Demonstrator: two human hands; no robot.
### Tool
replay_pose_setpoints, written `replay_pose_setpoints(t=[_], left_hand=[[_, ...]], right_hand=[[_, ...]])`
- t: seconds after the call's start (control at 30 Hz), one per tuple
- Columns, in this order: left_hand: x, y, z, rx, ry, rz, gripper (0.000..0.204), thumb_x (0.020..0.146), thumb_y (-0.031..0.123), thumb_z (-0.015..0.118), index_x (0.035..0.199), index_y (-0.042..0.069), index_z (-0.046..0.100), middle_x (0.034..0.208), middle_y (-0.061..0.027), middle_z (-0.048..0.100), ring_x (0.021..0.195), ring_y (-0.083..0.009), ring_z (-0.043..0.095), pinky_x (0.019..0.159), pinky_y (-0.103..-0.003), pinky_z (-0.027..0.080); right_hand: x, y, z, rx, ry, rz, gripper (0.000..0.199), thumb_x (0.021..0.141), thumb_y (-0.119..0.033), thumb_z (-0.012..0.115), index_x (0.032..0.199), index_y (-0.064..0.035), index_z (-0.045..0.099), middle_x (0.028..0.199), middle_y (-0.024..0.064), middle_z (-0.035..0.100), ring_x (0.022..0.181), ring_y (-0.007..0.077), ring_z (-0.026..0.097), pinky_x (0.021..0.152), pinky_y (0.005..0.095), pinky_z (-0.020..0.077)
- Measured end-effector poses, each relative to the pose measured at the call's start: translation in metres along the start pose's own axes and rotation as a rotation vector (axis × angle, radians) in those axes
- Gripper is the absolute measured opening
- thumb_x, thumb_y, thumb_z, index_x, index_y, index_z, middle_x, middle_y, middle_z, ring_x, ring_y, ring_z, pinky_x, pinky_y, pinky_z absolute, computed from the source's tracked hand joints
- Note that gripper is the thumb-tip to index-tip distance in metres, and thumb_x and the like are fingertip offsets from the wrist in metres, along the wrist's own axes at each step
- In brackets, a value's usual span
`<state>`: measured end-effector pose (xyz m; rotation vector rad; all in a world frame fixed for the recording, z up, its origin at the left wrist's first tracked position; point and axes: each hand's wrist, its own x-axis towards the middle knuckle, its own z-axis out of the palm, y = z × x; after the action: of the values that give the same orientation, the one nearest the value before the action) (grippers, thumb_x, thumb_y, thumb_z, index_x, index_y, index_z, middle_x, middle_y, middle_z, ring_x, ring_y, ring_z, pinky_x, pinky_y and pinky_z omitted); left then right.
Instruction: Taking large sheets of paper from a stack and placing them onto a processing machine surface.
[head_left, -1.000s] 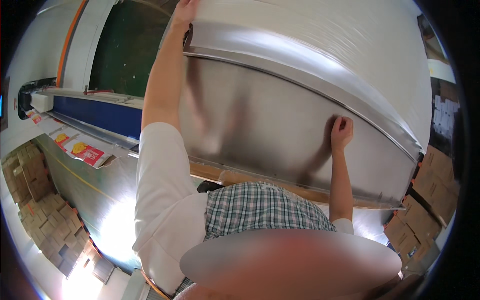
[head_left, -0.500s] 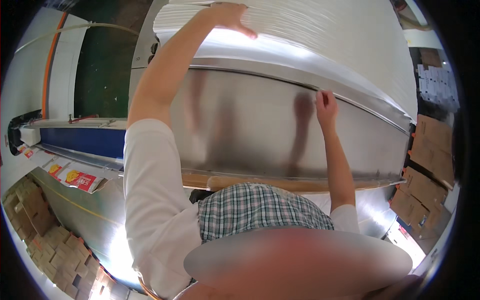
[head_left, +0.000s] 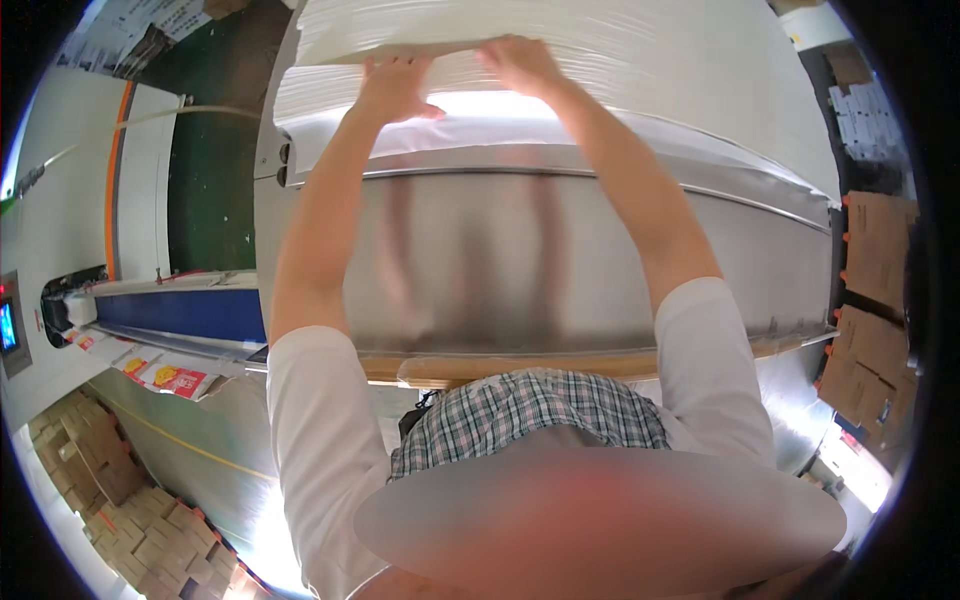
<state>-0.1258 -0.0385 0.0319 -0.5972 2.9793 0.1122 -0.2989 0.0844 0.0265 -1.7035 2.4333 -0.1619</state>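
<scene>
Both arms stretched forward, the left hand (head_left: 395,88) and right hand (head_left: 520,65) each have a grip clamped on the near edge of the white paper stack (head_left: 640,50), lying crosswise ahead atop the steel-fronted counter (head_left: 480,260), hands equally near.

Tall white paper stack (head_left: 620,60) atop steel machine

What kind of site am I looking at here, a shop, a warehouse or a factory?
Probably a factory or packaging plant. Both hands, left hand and right hand, grip a tall stack of white sheets on a steel machine table; flat cardboard boxes are piled nearby.
</scene>
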Motion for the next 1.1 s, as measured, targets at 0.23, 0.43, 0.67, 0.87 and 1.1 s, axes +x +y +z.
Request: replay_pose_setpoints(t=[0.23, 0.43, 0.67, 0.87, 1.1], left_hand=[[0.038, -0.005, -0.009, 0.024, -0.116, -0.032, 0.109, 0.045, 0.041, 0.080, 0.134, 0.012, 0.024, 0.136, -0.0153, 0.031, 0.126, -0.0332, 0.029, 0.097, -0.058, 0.026], [0.039, -0.006, -0.011, 0.098, -0.310, -0.359, 0.112, 0.044, 0.021, 0.080, 0.136, 0.014, 0.017, 0.138, -0.0153, 0.027, 0.125, -0.0386, 0.026, 0.097, -0.060, 0.026], [0.028, 0.035, -0.033, 0.274, -0.438, -0.564, 0.110, 0.050, 0.010, 0.076, 0.137, 0.017, 0.010, 0.138, -0.0150, 0.024, 0.127, -0.0372, 0.022, 0.100, -0.055, 0.027], [0.015, -0.032, -0.009, 0.332, -0.417, -0.509, 0.108, 0.045, 0.010, 0.076, 0.134, 0.014, 0.016, 0.136, -0.0166, 0.027, 0.126, -0.0353, 0.025, 0.103, -0.047, 0.024], [-0.010, -0.070, 0.009, 0.281, -0.257, -0.513, 0.109, 0.043, 0.005, 0.075, 0.135, 0.012, 0.016, 0.134, -0.0142, 0.032, 0.124, -0.0332, 0.030, 0.103, -0.043, 0.026]], right_hand=[[-0.115, 0.206, -0.028, -0.106, -0.007, 0.367, 0.052, 0.087, -0.056, 0.030, 0.112, -0.0182, 0.055, 0.104, 0.0045, 0.059, 0.100, 0.0236, 0.053, 0.087, 0.0486, 0.0318], [-0.174, 0.283, -0.060, -0.153, -0.062, 0.352, 0.055, 0.085, -0.057, 0.032, 0.120, -0.0185, 0.048, 0.121, 0.0042, 0.050, 0.114, 0.0247, 0.043, 0.091, 0.0498, 0.0304], [-0.255, 0.408, -0.120, -0.085, -0.293, 0.302, 0.082, 0.062, -0.059, 0.062, 0.130, -0.0211, 0.037, 0.129, 0.0065, 0.042, 0.122, 0.0262, 0.034, 0.096, 0.0538, 0.0251], [-0.301, 0.540, -0.158, -0.192, -0.595, 0.324, 0.080, 0.054, -0.019, 0.077, 0.125, -0.0145, 0.040, 0.128, 0.0136, 0.039, 0.120, 0.0328, 0.035, 0.099, 0.0434, 0.0298], [-0.363, 0.642, -0.143, -0.314, -0.485, 0.692, 0.091, 0.043, -0.012, 0.082, 0.124, -0.0138, 0.042, 0.131, 0.0117, 0.034, 0.120, 0.0356, 0.034, 0.100, 0.0420, 0.0318]])
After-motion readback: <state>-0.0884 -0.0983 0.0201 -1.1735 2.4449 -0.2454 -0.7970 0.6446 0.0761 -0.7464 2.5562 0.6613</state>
